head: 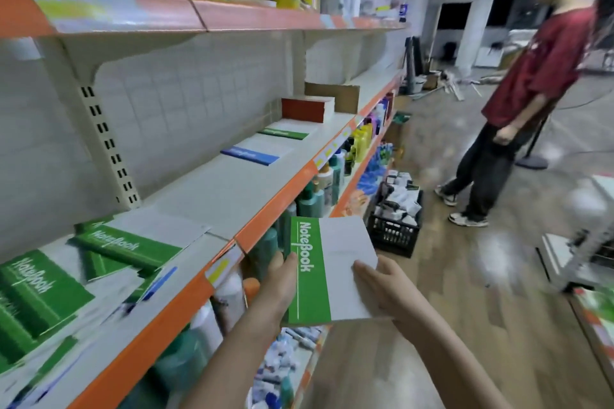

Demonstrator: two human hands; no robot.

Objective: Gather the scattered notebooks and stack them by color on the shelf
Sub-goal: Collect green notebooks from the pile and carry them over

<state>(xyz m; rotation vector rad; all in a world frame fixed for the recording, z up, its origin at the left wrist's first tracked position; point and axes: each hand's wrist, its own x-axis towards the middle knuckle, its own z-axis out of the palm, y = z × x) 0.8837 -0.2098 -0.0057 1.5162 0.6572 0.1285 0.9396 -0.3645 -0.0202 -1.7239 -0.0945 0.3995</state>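
Note:
Both my hands hold a green-and-white notebook [327,271] in front of the shelf edge. My left hand [277,282] grips its green spine side, thumb on top. My right hand [382,285] holds its white right side, fingers on the cover. On the white shelf [239,189] to the left lie several scattered green notebooks [126,247], with blue ones partly under them. Farther along the shelf lie a blue notebook [254,153], a green notebook [287,131] and a red stack [307,108].
The shelf's orange front edge [275,206] runs just left of my hands. Bottles [319,192] fill the lower shelves. A black crate [395,222] stands on the wooden floor. A person in a red shirt [531,76] stands in the aisle at right.

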